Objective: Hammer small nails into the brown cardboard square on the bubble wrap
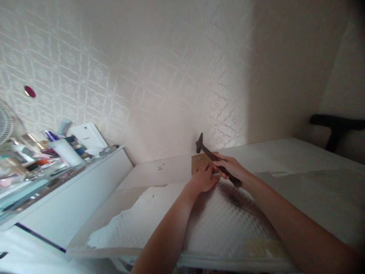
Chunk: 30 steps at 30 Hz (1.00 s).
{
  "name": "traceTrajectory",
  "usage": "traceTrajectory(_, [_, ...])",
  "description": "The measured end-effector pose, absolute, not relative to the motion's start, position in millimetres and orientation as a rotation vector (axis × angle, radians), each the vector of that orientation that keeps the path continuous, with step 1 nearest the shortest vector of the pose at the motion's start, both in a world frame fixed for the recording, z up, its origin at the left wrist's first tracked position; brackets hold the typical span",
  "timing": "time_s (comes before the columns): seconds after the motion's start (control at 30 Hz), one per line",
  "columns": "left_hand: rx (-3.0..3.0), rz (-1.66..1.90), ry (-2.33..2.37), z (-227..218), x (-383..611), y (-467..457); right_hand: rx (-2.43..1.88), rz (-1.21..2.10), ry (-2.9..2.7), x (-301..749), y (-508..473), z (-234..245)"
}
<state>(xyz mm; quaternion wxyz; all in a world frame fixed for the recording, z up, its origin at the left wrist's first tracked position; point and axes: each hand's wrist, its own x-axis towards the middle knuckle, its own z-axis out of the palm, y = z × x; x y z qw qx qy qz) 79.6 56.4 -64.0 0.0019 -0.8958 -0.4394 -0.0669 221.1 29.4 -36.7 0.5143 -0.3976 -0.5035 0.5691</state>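
As far as can be made out at the far edge of the counter [288, 152]: found a brown board [196, 161] lying flat at the far end of a white dimpled mat [148, 220]. Noted left hand [203, 178] pressed open on the board, grasping nothing. Noted right hand [231, 168] clenched round the handle of a hammer [209, 154], head lifted over the board. No nail discernible; judged mid-hammering, with amount done and left not determinable.

Dim, soft light; right corner shadowed; edges warped, perhaps slightly blurred.
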Motion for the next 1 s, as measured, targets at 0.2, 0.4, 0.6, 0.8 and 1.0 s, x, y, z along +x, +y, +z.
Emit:
traceTrajectory(0.2, [-2.809,-0.206,-1.369,-64.6,79.7,56.9,-1.009,1.391,-1.207,220.3,31.3,-39.4])
traceTrajectory(0.4, [-2.807,-0.209,-1.374,-62.9,79.9,55.8,-0.999,1.365,-1.186,217.7,29.6,-37.4])
traceTrajectory(0.6, [-2.810,-0.202,-1.385,-61.0,80.1,54.2,-1.050,1.361,-1.230,217.1,30.3,-39.3])
traceTrajectory(0.8, [-2.809,-0.213,-1.386,-61.4,80.9,54.0,-1.003,1.337,-1.221,216.0,29.4,-38.4])
traceTrajectory(1.0, [-2.804,-0.186,-1.371,-62.3,80.3,55.1,-1.008,1.365,-1.242,213.7,26.3,-36.1])
